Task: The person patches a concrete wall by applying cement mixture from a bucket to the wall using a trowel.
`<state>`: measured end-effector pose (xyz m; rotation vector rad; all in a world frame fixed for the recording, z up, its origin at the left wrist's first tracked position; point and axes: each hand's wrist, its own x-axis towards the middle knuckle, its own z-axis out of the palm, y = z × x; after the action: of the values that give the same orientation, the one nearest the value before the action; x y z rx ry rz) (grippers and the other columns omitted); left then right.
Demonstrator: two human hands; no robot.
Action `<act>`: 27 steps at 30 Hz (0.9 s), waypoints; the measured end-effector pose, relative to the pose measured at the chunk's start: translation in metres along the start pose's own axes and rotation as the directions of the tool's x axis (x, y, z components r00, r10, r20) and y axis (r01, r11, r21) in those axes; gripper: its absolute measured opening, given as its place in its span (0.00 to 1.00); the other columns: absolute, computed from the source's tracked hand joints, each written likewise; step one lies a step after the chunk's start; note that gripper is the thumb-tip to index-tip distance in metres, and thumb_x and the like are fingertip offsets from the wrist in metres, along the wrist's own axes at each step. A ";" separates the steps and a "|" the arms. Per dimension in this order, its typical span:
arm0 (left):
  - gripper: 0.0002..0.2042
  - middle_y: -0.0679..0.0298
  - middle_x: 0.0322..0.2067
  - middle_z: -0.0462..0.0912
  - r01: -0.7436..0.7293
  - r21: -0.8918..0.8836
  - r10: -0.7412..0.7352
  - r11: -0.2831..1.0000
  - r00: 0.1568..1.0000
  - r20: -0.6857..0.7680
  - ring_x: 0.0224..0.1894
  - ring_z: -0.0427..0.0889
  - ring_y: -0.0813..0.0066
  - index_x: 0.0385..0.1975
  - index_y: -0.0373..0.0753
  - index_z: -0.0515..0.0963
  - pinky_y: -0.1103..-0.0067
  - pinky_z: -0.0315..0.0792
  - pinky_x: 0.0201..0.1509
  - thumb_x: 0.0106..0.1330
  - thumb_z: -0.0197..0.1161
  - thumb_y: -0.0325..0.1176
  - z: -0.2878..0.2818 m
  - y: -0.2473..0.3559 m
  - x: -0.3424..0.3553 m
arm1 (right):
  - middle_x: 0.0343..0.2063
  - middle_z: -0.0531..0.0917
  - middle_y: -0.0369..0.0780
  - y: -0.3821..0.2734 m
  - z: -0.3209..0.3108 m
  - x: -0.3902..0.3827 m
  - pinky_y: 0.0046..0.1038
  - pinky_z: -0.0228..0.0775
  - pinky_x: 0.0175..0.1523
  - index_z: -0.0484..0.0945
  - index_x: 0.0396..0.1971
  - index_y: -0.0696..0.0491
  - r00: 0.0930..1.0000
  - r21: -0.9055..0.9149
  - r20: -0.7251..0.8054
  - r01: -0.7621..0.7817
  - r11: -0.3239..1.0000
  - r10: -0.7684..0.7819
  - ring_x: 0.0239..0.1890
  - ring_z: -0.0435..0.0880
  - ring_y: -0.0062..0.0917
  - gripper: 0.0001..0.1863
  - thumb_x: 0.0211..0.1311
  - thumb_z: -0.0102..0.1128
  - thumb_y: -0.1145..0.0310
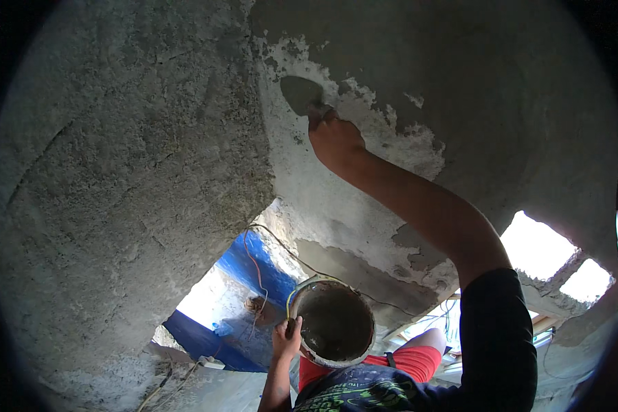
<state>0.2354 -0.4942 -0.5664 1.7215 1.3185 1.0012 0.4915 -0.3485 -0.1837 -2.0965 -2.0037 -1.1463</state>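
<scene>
My right hand [336, 137] is raised on an outstretched arm, its fingers closed round the handle of a trowel. The grey, rounded-triangular blade of the trowel [300, 94] lies against the wall, over a pale patch of bare surface [374, 147] edged by darker, wet-looking plaster [474, 89]. Lower down, my left hand [286, 339] grips the rim and yellowish handle of a round bucket [373, 328]. The bucket is tilted toward me, and grey mortar [333, 323] coats its inside.
A rough concrete surface [137, 137] fills the left and meets the plastered wall at a corner. Thin cables [281, 245] cross below it, near a blue-painted part [264, 271]. Bright openings [537, 245] show at the right. My red shorts [419, 362] are visible below.
</scene>
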 end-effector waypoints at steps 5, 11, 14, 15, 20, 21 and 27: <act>0.26 0.50 0.16 0.73 -0.018 -0.080 0.019 0.997 1.000 0.011 0.20 0.74 0.56 0.17 0.32 0.69 0.62 0.65 0.29 0.68 0.62 0.50 0.002 -0.002 -0.001 | 0.45 0.83 0.56 0.034 -0.043 0.038 0.35 0.84 0.37 0.74 0.57 0.66 0.940 0.060 -0.318 -0.107 0.992 0.120 0.51 0.83 0.40 0.25 0.60 0.58 0.74; 0.25 0.48 0.18 0.76 -0.018 -0.052 0.018 0.998 1.000 0.005 0.23 0.78 0.53 0.19 0.31 0.72 0.62 0.67 0.30 0.67 0.62 0.50 0.006 0.006 0.001 | 0.43 0.83 0.55 0.053 -0.024 0.061 0.36 0.84 0.38 0.81 0.47 0.64 0.909 -0.048 -0.391 -0.179 0.983 0.146 0.49 0.83 0.38 0.18 0.56 0.64 0.73; 0.25 0.48 0.18 0.76 -0.046 0.022 0.047 0.999 0.998 -0.037 0.23 0.78 0.52 0.19 0.31 0.72 0.63 0.67 0.30 0.67 0.63 0.50 -0.002 0.001 -0.001 | 0.42 0.83 0.54 0.020 -0.014 0.010 0.38 0.83 0.40 0.77 0.52 0.64 0.991 0.001 -0.110 -0.081 0.997 0.081 0.47 0.84 0.39 0.20 0.60 0.59 0.75; 0.24 0.48 0.18 0.76 0.010 -0.003 -0.010 1.000 1.000 0.005 0.24 0.78 0.49 0.19 0.32 0.72 0.62 0.67 0.30 0.67 0.63 0.49 -0.010 0.016 -0.002 | 0.42 0.83 0.54 0.013 -0.016 -0.008 0.38 0.83 0.40 0.75 0.55 0.65 0.995 0.091 -0.009 -0.094 0.991 0.095 0.46 0.84 0.40 0.21 0.61 0.57 0.75; 0.24 0.48 0.18 0.75 -0.029 -0.011 0.029 1.000 0.999 -0.027 0.23 0.77 0.49 0.18 0.32 0.71 0.62 0.67 0.30 0.68 0.62 0.48 -0.005 0.000 0.000 | 0.40 0.83 0.55 0.037 -0.035 -0.017 0.40 0.83 0.42 0.73 0.56 0.65 0.993 0.196 -0.052 -0.089 0.977 0.101 0.45 0.85 0.44 0.21 0.62 0.52 0.76; 0.24 0.48 0.18 0.75 -0.012 -0.010 0.012 1.000 1.000 -0.014 0.23 0.77 0.49 0.18 0.32 0.71 0.62 0.67 0.30 0.68 0.62 0.48 -0.006 0.000 0.000 | 0.40 0.84 0.56 0.046 -0.046 -0.004 0.41 0.83 0.42 0.74 0.54 0.65 0.974 0.185 -0.156 -0.135 0.973 0.165 0.45 0.85 0.44 0.20 0.62 0.51 0.77; 0.23 0.46 0.23 0.79 0.000 -0.001 0.000 1.000 0.997 0.073 0.29 0.81 0.47 0.22 0.33 0.74 0.61 0.70 0.33 0.67 0.62 0.50 0.008 0.012 -0.001 | 0.42 0.85 0.52 0.085 -0.066 0.084 0.41 0.83 0.45 0.81 0.46 0.61 0.937 0.130 -0.324 -0.092 0.987 0.130 0.48 0.86 0.39 0.14 0.63 0.53 0.76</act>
<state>0.2473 -0.4987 -0.5594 1.7412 1.2714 0.9296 0.5259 -0.3234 -0.0535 -1.7947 -1.7310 -1.2368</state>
